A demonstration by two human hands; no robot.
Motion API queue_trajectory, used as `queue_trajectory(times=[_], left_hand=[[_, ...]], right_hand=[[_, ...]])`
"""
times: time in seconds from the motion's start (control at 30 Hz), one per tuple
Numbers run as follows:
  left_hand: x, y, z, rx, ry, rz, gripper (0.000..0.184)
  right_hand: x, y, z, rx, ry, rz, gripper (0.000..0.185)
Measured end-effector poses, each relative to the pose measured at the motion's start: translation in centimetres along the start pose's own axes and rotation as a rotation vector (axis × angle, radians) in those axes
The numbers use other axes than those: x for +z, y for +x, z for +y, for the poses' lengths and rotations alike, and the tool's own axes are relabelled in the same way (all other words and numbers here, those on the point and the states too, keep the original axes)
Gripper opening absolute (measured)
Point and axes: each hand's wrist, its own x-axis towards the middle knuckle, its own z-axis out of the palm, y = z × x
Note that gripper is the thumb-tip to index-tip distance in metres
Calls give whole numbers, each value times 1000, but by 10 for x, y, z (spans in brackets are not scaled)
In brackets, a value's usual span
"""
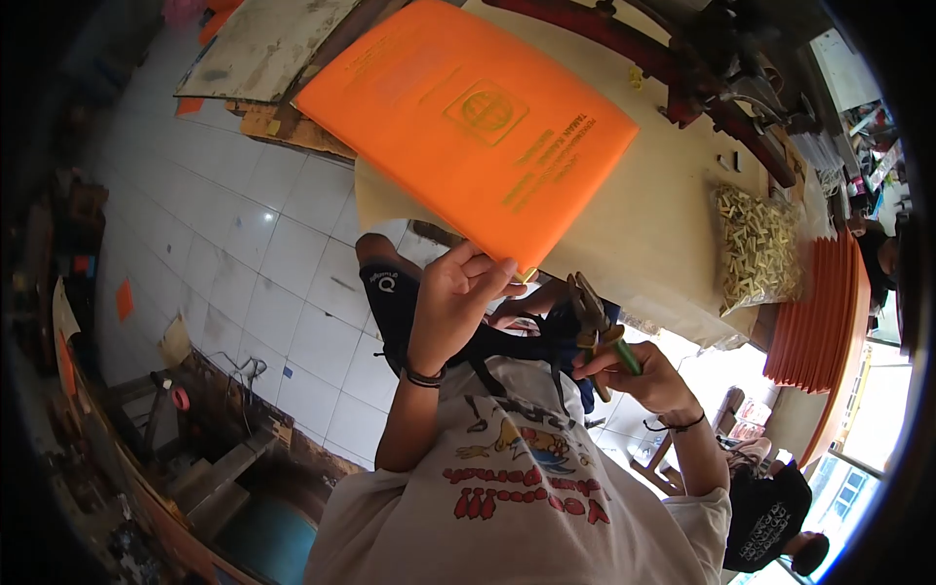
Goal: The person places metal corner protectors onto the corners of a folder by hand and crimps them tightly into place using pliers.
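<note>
An orange folder (pixel 419 117) with gold printing lies on the paper-covered table (pixel 673 214), its near corner at the table's edge. At that corner my left hand (pixel 466 297) pinches the folder, and a small gold metal piece (pixel 527 276) sits on the corner beside my fingertips. My right hand (pixel 639 375) is closed round pliers (pixel 595 331) with green handles, their jaws pointing up, a little to the right of the corner and apart from it.
A clear bag of small gold pieces (pixel 759 249) rests on the table's right side, beside a stack of orange folders (pixel 819 312). Red metal bars (pixel 624 34) cross the table's far side. Another person in a black shirt (pixel 770 517) is at the lower right.
</note>
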Motion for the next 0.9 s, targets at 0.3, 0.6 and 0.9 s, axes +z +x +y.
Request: queue_trajectory(times=[0.3,0.6,0.9], left_hand=[[0,-5,3,-106,-221,-23,25],[-7,1,2,-39,-51,-96,22],[0,4,5,-84,-45,-8,23]], right_hand=[[7,2,15,96,234,-9,32],[15,0,-28,177,-179,149,38],[15,5,-52,180,-366,138,51]])
